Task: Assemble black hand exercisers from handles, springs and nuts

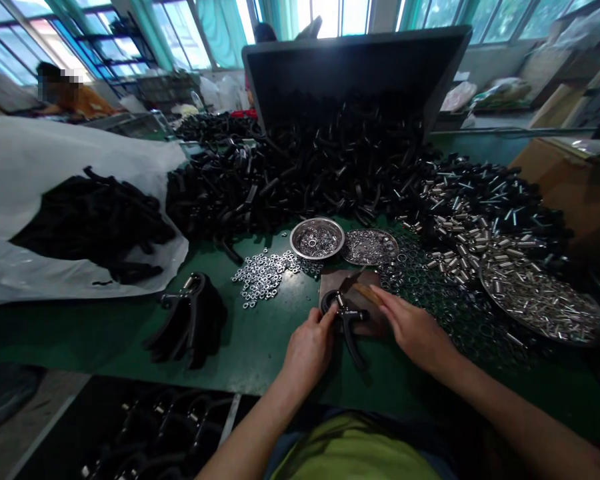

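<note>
My left hand [307,350] holds a black hand exerciser [351,340] with a metal coil spring, its fingers closed near the spring. The exerciser lies on a flat brownish plate [375,323] on the table. In my right hand [415,330] is the wooden handle of a hammer [367,293]; its dark head is just above the spring. Left of my hands, several assembled black hand exercisers [195,323] stand together. Small metal nuts [260,277] lie loose beyond my left hand.
A steel bowl [341,250] and a flat dish [375,247] of small parts stand ahead. Black handles [300,173] pile up at the back. Springs [460,247] and a tray of pins [545,300] are right; a white sack [45,147] lies left. A person [80,100] sits far left.
</note>
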Action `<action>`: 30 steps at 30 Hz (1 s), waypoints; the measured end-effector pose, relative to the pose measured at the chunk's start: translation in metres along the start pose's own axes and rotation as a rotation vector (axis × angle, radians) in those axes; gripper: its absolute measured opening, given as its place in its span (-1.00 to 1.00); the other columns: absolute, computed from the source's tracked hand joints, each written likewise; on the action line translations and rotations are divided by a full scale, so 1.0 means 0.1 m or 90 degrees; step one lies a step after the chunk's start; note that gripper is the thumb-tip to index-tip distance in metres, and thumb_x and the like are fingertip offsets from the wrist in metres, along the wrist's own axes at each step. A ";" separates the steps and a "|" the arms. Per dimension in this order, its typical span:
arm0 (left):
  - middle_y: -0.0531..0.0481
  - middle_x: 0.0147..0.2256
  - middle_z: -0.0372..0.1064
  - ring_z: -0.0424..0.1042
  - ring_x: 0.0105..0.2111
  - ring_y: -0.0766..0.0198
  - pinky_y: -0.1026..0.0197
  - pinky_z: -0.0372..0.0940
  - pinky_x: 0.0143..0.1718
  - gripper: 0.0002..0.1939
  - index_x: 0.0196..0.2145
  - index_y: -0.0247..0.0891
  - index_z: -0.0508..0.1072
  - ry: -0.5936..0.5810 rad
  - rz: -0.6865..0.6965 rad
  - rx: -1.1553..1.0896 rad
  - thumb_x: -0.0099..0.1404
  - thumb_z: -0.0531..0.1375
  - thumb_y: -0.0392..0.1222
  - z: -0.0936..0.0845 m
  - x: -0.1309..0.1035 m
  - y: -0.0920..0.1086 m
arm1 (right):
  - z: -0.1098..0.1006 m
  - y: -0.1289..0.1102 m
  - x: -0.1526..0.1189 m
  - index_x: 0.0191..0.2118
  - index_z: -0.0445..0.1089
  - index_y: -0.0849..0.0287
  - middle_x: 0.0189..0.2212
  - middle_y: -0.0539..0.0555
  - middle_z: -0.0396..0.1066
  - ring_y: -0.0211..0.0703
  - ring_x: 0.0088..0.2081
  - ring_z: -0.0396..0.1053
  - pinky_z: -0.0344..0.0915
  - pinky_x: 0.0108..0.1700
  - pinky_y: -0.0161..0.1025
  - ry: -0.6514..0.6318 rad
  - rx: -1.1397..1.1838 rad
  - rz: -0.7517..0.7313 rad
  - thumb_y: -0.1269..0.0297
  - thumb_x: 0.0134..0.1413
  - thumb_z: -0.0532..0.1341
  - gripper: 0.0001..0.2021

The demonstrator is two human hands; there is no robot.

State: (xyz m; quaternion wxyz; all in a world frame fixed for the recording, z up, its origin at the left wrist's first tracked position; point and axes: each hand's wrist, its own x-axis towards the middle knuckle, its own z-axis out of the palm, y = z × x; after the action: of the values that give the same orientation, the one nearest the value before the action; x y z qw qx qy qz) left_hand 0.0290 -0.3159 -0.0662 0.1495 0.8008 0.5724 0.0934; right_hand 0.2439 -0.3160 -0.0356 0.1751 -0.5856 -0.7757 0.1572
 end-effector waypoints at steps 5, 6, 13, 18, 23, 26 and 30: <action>-0.21 -0.09 0.34 0.42 -0.16 0.14 0.14 0.33 -0.16 -0.49 0.15 -0.29 0.08 0.075 -0.014 -0.115 0.26 0.05 -0.25 0.04 0.00 -0.06 | -0.01 -0.09 -0.24 0.28 0.00 0.07 -0.14 0.14 0.44 -0.08 -0.28 0.47 0.42 -0.30 -0.14 -0.012 -0.080 -0.063 0.40 0.24 -0.15 -0.50; -0.21 -0.08 0.34 0.41 -0.16 0.14 0.13 0.33 -0.15 -0.50 0.14 -0.29 0.09 0.077 -0.015 -0.131 0.24 0.06 -0.26 0.04 0.01 -0.06 | 0.01 -0.09 -0.26 0.28 0.01 0.06 -0.18 0.13 0.45 -0.09 -0.33 0.47 0.41 -0.35 -0.15 -0.034 -0.106 -0.064 0.41 0.23 -0.14 -0.49; -0.12 -0.12 0.38 0.40 -0.21 0.17 0.13 0.30 -0.14 -0.53 0.09 -0.17 0.29 0.058 -0.040 -0.335 0.20 0.12 -0.27 -0.05 0.04 -0.08 | -0.05 0.21 -0.30 0.24 0.10 0.02 -0.22 0.08 0.43 -0.18 -0.35 0.41 0.30 -0.40 -0.26 0.093 -0.219 -0.007 0.27 0.29 -0.08 -0.57; -0.09 -0.28 0.44 0.42 -0.42 0.27 0.29 0.31 -0.49 -0.49 0.07 -0.26 0.33 -0.062 -0.243 -0.883 0.19 0.20 -0.06 -0.04 0.09 0.05 | -0.12 0.90 -0.50 0.17 0.23 -0.01 -0.39 0.04 0.37 -0.17 -0.45 0.30 0.05 -0.54 -0.26 0.224 -0.440 0.125 0.21 0.25 0.02 -0.61; -0.18 0.08 0.30 0.39 -0.03 0.12 0.15 0.32 -0.05 -0.46 0.07 -0.23 0.36 -0.100 -0.342 -1.046 0.14 0.27 -0.09 -0.02 0.00 0.32 | -0.13 1.25 -0.47 0.07 0.35 0.11 -0.29 0.15 0.37 -0.03 -0.26 0.28 0.16 -0.34 -0.19 0.218 -0.467 0.135 0.33 0.20 0.05 -0.66; -0.12 0.16 0.22 0.22 0.14 0.08 0.07 0.11 0.16 -0.46 0.09 -0.18 0.36 -0.122 -0.277 -0.934 0.14 0.27 -0.07 -0.15 -0.08 0.38 | -0.16 1.15 -0.14 -0.05 0.42 0.19 -0.19 0.19 0.38 0.00 -0.13 0.24 0.20 -0.15 -0.12 0.239 -0.337 0.040 0.33 0.18 0.08 -0.72; -0.11 0.08 0.31 0.28 0.08 0.10 0.03 0.16 0.12 -0.60 0.02 -0.16 0.41 -0.054 -0.064 -0.660 0.22 0.19 -0.10 -0.38 0.10 0.33 | -0.15 0.90 0.66 -0.19 0.48 0.19 -0.24 0.16 0.43 -0.05 -0.11 0.24 0.19 -0.05 -0.13 0.166 -0.170 -0.075 0.34 0.17 0.09 -0.78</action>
State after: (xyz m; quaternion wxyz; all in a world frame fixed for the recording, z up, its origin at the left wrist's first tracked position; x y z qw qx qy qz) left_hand 0.0492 -0.3110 -0.0193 0.5535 0.5965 0.4820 0.3247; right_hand 0.3106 -0.2285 -0.0568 0.2034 -0.5724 -0.7936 -0.0350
